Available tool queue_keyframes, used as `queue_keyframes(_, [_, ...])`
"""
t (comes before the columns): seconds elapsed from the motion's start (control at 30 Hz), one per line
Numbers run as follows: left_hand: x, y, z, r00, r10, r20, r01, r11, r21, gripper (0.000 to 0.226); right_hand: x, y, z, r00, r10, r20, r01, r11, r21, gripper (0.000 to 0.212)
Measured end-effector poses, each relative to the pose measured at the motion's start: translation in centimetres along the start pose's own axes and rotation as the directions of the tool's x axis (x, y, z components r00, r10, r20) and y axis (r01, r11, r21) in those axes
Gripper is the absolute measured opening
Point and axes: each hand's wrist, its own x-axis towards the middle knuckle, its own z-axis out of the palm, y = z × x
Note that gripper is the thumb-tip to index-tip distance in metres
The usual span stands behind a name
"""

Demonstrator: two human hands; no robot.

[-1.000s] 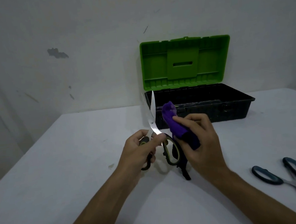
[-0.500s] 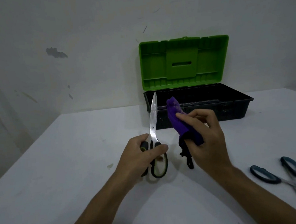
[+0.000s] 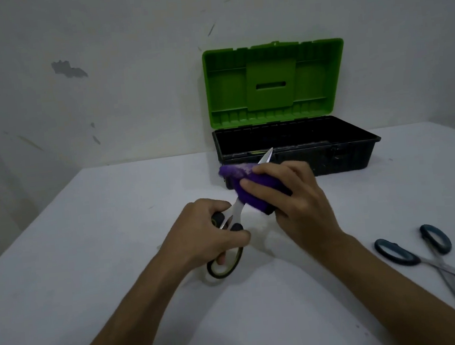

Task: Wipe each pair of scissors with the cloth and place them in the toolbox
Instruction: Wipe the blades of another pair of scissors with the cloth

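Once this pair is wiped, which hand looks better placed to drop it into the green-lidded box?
Probably the left hand: it already grips the scissors by the handles, while the right hand holds the purple cloth round the blades. The open toolbox sits just beyond.

No readable text, label, brand or number shows on anything here.

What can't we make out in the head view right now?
- Blades of the green-handled scissors: mid-section wrapped by the purple cloth in the right hand; only the tip shows.
- Their handles: mostly covered by the left hand.
- Blue-handled scissors: blade tips cut off by the right edge.
- Toolbox interior: dark, near wall hides the floor; contents unclear.
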Motion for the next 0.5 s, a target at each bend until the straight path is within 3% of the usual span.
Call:
queue_keyframes(0.17, [0.0,-0.3,-0.5,0.995,-0.045,0.084,0.047,0.999,-0.017,0.03,-0.3,3.1,-1.4,0.95,0.31,-0.032,-0.311,0.949,-0.044,0.051])
queue_keyframes(0.3, [0.7,-0.1,0.2,0.99,-0.126,0.057,0.129,0.99,-0.053,0.035,-0.1,2.8,-2.3,0.902,0.421,-0.095,-0.426,0.904,-0.031,0.063])
queue_keyframes(0.4, [0.4,-0.3,0.6,0.988,-0.15,0.037,0.149,0.989,0.024,0.026,0.7,1.0,-2.2,0.942,0.326,-0.079,-0.322,0.945,0.055,0.053])
queue_keyframes(0.5, [0.2,-0.4,0.6,0.991,-0.13,0.034,0.128,0.989,0.072,0.025,-0.2,-1.0,-1.2,0.995,0.034,0.089,-0.045,0.992,0.121,0.043])
